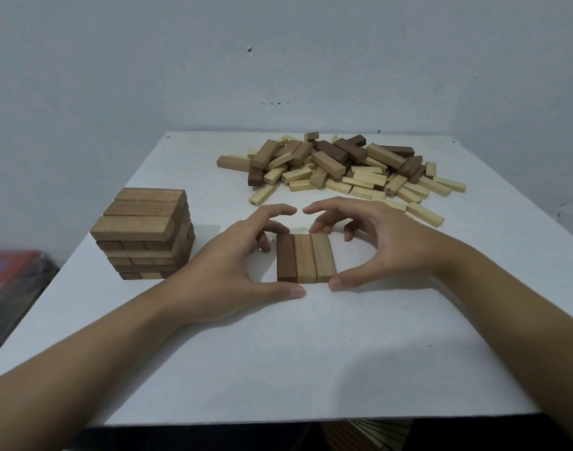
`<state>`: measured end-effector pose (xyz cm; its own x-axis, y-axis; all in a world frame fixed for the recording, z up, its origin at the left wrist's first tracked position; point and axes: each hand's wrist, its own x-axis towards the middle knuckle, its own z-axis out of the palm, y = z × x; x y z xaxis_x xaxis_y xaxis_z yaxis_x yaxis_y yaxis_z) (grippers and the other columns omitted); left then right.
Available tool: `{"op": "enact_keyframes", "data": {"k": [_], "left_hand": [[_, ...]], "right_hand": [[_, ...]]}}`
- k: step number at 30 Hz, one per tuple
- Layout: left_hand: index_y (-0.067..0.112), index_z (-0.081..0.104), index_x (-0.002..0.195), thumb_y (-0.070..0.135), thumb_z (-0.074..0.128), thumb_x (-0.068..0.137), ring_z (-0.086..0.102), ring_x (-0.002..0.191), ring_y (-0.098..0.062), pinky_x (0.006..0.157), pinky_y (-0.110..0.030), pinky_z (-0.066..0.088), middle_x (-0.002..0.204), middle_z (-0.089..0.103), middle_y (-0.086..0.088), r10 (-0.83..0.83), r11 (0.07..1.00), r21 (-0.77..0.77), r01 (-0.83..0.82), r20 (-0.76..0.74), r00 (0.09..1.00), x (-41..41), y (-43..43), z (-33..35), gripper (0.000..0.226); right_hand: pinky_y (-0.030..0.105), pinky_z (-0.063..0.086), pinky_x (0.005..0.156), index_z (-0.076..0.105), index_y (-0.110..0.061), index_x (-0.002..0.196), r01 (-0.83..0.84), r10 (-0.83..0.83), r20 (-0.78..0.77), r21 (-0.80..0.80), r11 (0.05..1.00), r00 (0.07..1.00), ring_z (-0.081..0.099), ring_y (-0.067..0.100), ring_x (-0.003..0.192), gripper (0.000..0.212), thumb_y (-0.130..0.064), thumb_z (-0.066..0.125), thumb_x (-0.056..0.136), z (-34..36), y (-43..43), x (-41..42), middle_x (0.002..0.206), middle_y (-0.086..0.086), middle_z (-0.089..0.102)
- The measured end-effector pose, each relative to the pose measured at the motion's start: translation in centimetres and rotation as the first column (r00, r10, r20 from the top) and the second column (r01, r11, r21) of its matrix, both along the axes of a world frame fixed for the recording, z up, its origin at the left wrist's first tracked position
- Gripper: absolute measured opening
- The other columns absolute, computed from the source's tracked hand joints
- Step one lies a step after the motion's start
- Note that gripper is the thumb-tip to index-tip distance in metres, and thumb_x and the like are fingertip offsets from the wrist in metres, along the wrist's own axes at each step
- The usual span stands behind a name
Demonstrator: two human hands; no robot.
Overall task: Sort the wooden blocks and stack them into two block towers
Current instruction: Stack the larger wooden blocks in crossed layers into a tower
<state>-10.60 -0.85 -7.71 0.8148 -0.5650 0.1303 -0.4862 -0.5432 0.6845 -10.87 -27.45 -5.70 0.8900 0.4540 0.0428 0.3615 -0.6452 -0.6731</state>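
Three brown blocks (306, 258) lie flat side by side in the middle of the white table (278, 359); the leftmost is the darkest. My left hand (236, 258) curves around their left side, thumb at the near edge and fingers at the far end. My right hand (383, 247) mirrors it on the right, thumb tip at the near right corner. Neither hand lifts a block. A tower of brown blocks (145, 234), several layers high, stands at the left. A loose pile of brown and pale blocks (340, 169) lies at the back.
A grey wall rises right behind the table's far edge. Blurred red and dark items (11, 281) sit beyond the left edge. Pale blocks (423, 213) stray from the pile toward my right hand.
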Motion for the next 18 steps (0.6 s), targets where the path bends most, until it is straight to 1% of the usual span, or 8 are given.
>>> {"op": "enact_keyframes", "data": {"k": [5,9,11,14,16,18], "left_hand": [[0.053,0.035,0.142,0.052,0.084,0.074,0.045,0.131,-0.004,0.099,-0.026,0.04,0.131,0.059,0.025,-0.01,1.0,-0.001,0.01,0.003,1.0,0.1,-0.1,-0.2,0.084],[0.051,0.04,0.138,0.051,0.085,0.073,0.044,0.133,-0.003,0.099,-0.023,0.039,0.128,0.06,0.028,0.002,1.0,-0.013,-0.002,0.0,1.0,0.2,-0.2,-0.2,0.079],[0.049,0.042,0.137,0.051,0.085,0.073,0.044,0.134,-0.005,0.096,-0.022,0.038,0.128,0.061,0.027,-0.001,1.0,-0.021,0.001,0.005,1.0,0.2,-0.2,-0.2,0.077],[0.049,0.041,0.135,0.051,0.085,0.073,0.044,0.134,-0.007,0.094,-0.024,0.037,0.128,0.061,0.025,0.0,0.999,-0.036,0.0,0.003,1.0,0.2,-0.2,-0.3,0.076],[0.05,0.037,0.136,0.049,0.087,0.073,0.046,0.131,-0.005,0.094,-0.023,0.037,0.127,0.062,0.022,0.002,0.998,-0.056,-0.002,-0.007,1.0,0.1,-0.2,-0.2,0.081],[0.052,0.03,0.136,0.047,0.088,0.073,0.052,0.119,-0.005,0.092,-0.022,0.039,0.125,0.063,0.02,0.009,0.998,-0.069,-0.01,-0.012,1.0,-0.1,-0.2,0.0,0.086]], "right_hand": [[0.039,0.051,0.098,0.057,-0.046,0.135,0.019,-0.019,0.026,0.032,0.999,0.999,0.056,0.002,0.118,0.078,-0.032,0.096,0.069,-0.2,0.5,-0.4,0.119,-0.023,0.066],[0.041,0.051,0.098,0.057,-0.045,0.136,0.018,-0.02,0.048,0.047,0.999,0.999,0.056,0.002,0.117,0.08,-0.033,0.096,0.067,-0.4,0.7,-0.5,0.118,-0.023,0.066],[0.04,0.052,0.095,0.057,-0.044,0.136,0.02,-0.024,0.073,0.056,0.998,0.997,0.057,0.004,0.117,0.08,-0.036,0.096,0.066,-0.6,0.9,-0.5,0.117,-0.022,0.067],[0.032,0.051,0.087,0.06,-0.043,0.132,0.025,-0.035,0.127,0.077,0.997,0.991,0.059,0.005,0.114,0.077,-0.039,0.096,0.064,-1.1,1.3,-0.5,0.113,-0.021,0.068],[0.034,0.05,0.085,0.062,-0.041,0.128,0.025,-0.039,0.166,0.082,0.996,0.985,0.061,0.009,0.112,0.073,-0.04,0.097,0.064,-1.4,1.5,-0.5,0.111,-0.019,0.069],[0.039,0.05,0.085,0.063,-0.039,0.124,0.026,-0.041,0.177,0.089,0.996,0.983,0.061,0.012,0.112,0.069,-0.038,0.097,0.064,-1.6,1.7,-0.6,0.111,-0.018,0.069]]}}
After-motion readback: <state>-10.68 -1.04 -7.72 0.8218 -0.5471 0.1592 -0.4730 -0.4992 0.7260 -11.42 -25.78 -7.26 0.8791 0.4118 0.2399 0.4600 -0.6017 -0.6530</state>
